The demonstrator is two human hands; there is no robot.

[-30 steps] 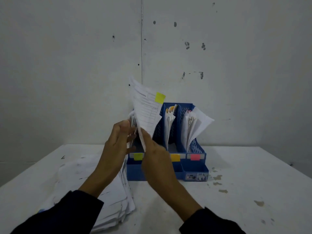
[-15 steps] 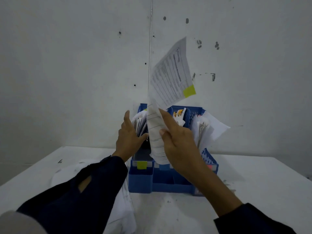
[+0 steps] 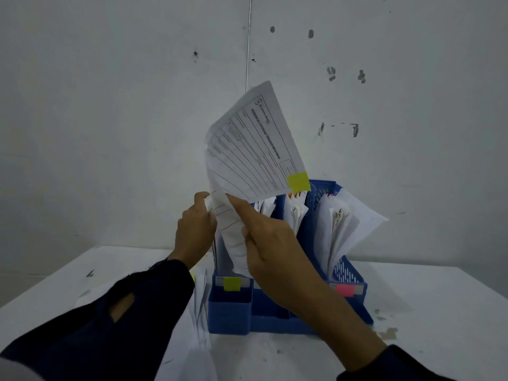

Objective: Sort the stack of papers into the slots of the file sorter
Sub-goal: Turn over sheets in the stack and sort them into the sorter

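A sheet (image 3: 255,149) with a yellow tab (image 3: 298,182) is pinched by the right hand (image 3: 270,243) and steered down into the yellow-marked slot of the file sorter (image 3: 229,306) just below, while the left hand (image 3: 196,229), fingers curled, parts the filed papers there.

Both of my forearms reach forward and upward, dark sleeves pushed back from the wrists. My left hand (image 3: 195,229) is raised with its back toward me, fingers curled away and the thumb tip uppermost. My right hand (image 3: 270,244) sits just beside it, slightly nearer, with the forefinger extended up and left; its grip pinches a sheet (image 3: 254,149) between thumb and forefinger.
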